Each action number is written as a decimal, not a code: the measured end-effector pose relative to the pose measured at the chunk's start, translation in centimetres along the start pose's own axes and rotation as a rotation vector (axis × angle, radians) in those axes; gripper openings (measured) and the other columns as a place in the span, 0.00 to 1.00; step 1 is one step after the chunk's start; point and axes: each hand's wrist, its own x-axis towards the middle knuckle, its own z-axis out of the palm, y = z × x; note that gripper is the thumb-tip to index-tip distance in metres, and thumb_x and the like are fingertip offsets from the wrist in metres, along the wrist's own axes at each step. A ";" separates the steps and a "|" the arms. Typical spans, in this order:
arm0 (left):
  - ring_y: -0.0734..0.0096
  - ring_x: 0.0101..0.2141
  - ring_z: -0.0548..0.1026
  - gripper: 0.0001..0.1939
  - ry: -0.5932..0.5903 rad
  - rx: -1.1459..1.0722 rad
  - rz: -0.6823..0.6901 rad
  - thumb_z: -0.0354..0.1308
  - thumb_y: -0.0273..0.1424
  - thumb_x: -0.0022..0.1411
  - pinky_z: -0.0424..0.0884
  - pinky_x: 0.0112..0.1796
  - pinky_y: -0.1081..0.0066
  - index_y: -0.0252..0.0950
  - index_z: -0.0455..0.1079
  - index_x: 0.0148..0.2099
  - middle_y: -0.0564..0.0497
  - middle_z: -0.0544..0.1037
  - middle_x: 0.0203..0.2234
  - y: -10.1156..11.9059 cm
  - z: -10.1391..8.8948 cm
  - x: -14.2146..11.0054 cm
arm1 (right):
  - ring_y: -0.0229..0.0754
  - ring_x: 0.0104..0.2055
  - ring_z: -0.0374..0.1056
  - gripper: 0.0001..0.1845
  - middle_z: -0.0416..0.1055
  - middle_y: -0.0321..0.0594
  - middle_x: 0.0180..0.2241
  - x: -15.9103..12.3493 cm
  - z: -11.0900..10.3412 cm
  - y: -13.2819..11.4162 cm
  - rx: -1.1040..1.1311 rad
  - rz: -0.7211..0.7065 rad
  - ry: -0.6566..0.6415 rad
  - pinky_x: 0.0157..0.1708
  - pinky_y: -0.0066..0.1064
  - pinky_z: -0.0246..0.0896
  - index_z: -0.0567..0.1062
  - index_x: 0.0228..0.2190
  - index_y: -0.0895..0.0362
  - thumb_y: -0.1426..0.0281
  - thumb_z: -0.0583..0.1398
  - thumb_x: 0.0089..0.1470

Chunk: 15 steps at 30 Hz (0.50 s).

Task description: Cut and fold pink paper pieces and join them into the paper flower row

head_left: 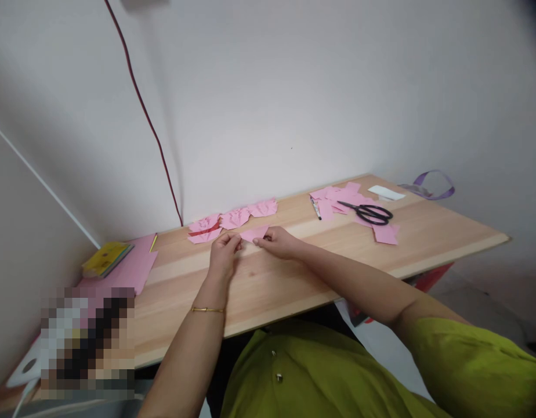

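Left hand (225, 251) and right hand (278, 242) pinch pink paper (253, 233); uneven pull could tear it. Forward slips could disturb creased pieces (235, 219) beyond.

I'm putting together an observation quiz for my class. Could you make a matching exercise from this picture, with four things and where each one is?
Things
1. black scissors
2. gold bracelet
3. yellow packet
4. small pink paper

Places
A. around the left forearm
B. held between the left hand and right hand
C. lying partly over pink scraps
D. on a large pink sheet

Pairs: 1-C; 2-A; 3-D; 4-B
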 end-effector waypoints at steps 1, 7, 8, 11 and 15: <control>0.78 0.22 0.65 0.08 0.000 -0.012 -0.003 0.63 0.32 0.48 0.62 0.28 0.76 0.34 0.69 0.24 0.56 0.68 0.17 0.0 0.0 0.0 | 0.36 0.29 0.63 0.17 0.73 0.39 0.29 0.0 0.0 0.0 0.001 0.000 0.002 0.28 0.25 0.53 0.78 0.33 0.64 0.63 0.56 0.54; 0.79 0.21 0.65 0.07 0.016 -0.062 -0.033 0.61 0.31 0.49 0.64 0.28 0.75 0.33 0.70 0.23 0.53 0.71 0.19 0.1 0.0 0.1 | 0.38 0.32 0.65 0.18 0.74 0.40 0.32 -0.1 -0.1 -0.3 0.021 -0.003 0.008 0.31 0.26 0.56 0.78 0.38 0.63 0.63 0.56 0.54; 0.79 0.21 0.65 0.07 0.016 -0.062 -0.029 0.61 0.31 0.49 0.64 0.28 0.75 0.33 0.69 0.23 0.53 0.71 0.19 0.1 0.0 0.1 | 0.38 0.32 0.65 0.18 0.74 0.40 0.31 -0.1 -0.1 -0.3 0.018 0.001 0.006 0.31 0.26 0.56 0.78 0.38 0.63 0.62 0.56 0.54; 0.79 0.21 0.65 0.07 0.002 -0.076 -0.012 0.61 0.30 0.50 0.63 0.27 0.76 0.33 0.69 0.23 0.54 0.71 0.19 0.1 0.0 0.1 | 0.38 0.31 0.65 0.18 0.74 0.40 0.31 -0.1 -0.1 -0.4 0.019 0.009 0.010 0.31 0.26 0.56 0.78 0.36 0.63 0.62 0.56 0.54; 0.80 0.21 0.64 0.08 -0.015 -0.153 -0.015 0.63 0.30 0.49 0.63 0.27 0.76 0.33 0.68 0.22 0.55 0.69 0.17 0.2 0.0 0.1 | 0.40 0.33 0.67 0.17 0.75 0.41 0.33 0.0 0.0 -0.1 0.011 0.010 0.028 0.33 0.27 0.58 0.78 0.36 0.62 0.62 0.57 0.54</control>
